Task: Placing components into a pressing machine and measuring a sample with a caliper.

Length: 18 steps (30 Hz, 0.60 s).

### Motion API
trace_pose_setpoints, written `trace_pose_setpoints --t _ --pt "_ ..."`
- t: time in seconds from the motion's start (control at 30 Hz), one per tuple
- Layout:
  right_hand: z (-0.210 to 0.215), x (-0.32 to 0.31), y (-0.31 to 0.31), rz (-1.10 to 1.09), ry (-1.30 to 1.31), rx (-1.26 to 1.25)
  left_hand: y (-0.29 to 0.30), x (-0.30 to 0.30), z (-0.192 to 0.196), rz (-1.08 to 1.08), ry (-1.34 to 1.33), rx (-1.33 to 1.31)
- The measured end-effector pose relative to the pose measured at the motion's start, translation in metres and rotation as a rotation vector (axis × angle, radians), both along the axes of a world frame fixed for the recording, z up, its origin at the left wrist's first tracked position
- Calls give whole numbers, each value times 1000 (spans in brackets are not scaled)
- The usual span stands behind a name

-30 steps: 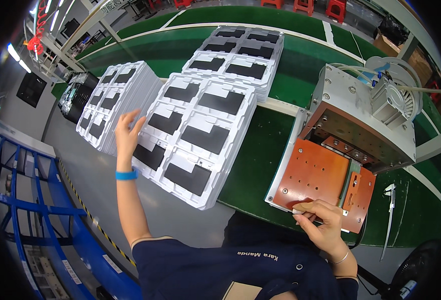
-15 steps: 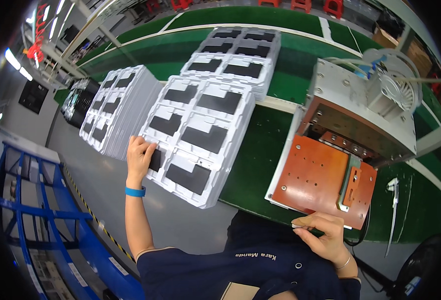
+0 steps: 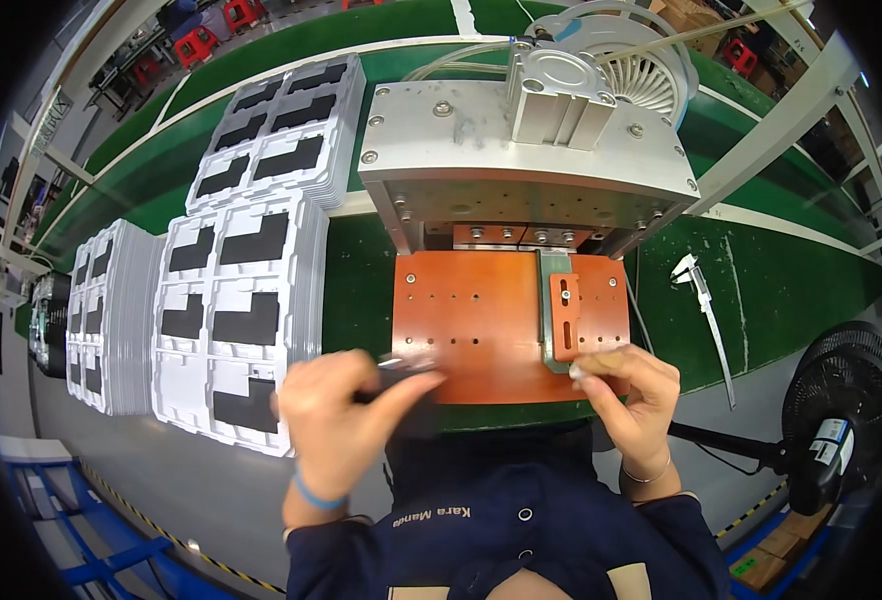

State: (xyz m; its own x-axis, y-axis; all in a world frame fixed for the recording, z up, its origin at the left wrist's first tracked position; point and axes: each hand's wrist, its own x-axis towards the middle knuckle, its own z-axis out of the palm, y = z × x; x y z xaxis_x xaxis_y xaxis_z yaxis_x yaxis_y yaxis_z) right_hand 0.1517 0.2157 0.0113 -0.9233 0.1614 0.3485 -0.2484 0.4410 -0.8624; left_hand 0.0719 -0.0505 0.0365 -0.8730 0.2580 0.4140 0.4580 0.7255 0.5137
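Note:
My left hand [image 3: 333,425], blurred by motion, is closed on a dark flat piece [image 3: 419,412] taken level with the front left of the orange plate [image 3: 491,310]. The piece's outline is smeared, with a shiny strip along its top. Near the plate's front right edge, my right hand [image 3: 633,405] pinches a small white object [image 3: 575,371], its kind too small to make out. Beside the left hand stands a stack of white trays [image 3: 183,385]; black L-shaped sheets [image 3: 246,315] lie in its top pockets, and the near left pocket holds none.
A metal press [image 3: 531,190] with a cylinder on top rises behind the plate. An orange slotted block [image 3: 565,318] is fixed on the plate's right part. More tray stacks [image 3: 276,140] stand behind and left. Calipers [image 3: 706,310] lie right; a black fan [image 3: 841,400] stands beyond.
My view has turned right. My left hand has come from the tray to the orange plate with the dark piece, leaving a bare pocket. My right hand still pinches the white object.

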Motion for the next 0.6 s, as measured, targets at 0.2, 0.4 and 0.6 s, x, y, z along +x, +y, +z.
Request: trace_pose_setpoints --t 0.2,0.4,0.6 --pt "7 -26 -10 0 152 404 48 -11 -35 -160 88 71" --pt "-3 -46 -9 174 107 589 23 -6 -40 -446 -43 75" --pt "-8 -62 -15 277 76 692 14 -3 -52 -540 -14 33"
